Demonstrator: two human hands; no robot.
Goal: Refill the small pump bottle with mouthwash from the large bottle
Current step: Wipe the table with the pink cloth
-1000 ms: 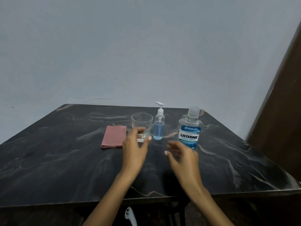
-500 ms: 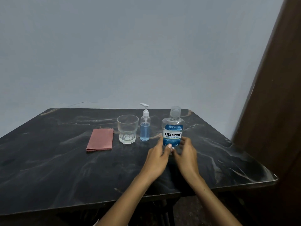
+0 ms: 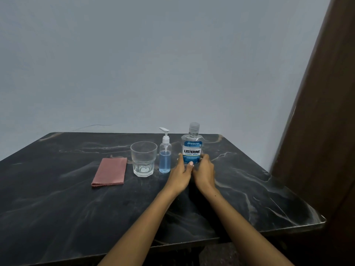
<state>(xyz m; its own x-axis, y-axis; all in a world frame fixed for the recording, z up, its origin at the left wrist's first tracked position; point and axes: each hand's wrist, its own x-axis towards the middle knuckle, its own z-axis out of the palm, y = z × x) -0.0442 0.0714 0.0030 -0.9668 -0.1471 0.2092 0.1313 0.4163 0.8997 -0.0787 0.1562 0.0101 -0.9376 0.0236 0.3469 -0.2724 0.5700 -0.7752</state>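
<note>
Both hands meet at the base of the large bottle (image 3: 192, 148), which stands upright on the dark marbled table (image 3: 57, 208) with its cap on. The left hand (image 3: 180, 174) curls around the bottle's lower left side, its thumb lying across the front below the label. The right hand (image 3: 204, 172) wraps the lower right side, fingers bent against the plastic. The two hands touch each other in front of the bottle. How firmly either hand grips cannot be judged, since the fingers behind the bottle are hidden. Just left of the left hand stands the small pump bottle (image 3: 164, 156), upright, pump head fitted, holding blue liquid to roughly half its height. Further left of it stands a clear glass (image 3: 143, 158), apparently empty. Left again, well apart from both hands, a folded pink cloth (image 3: 110, 171) lies flat on the table.
</note>
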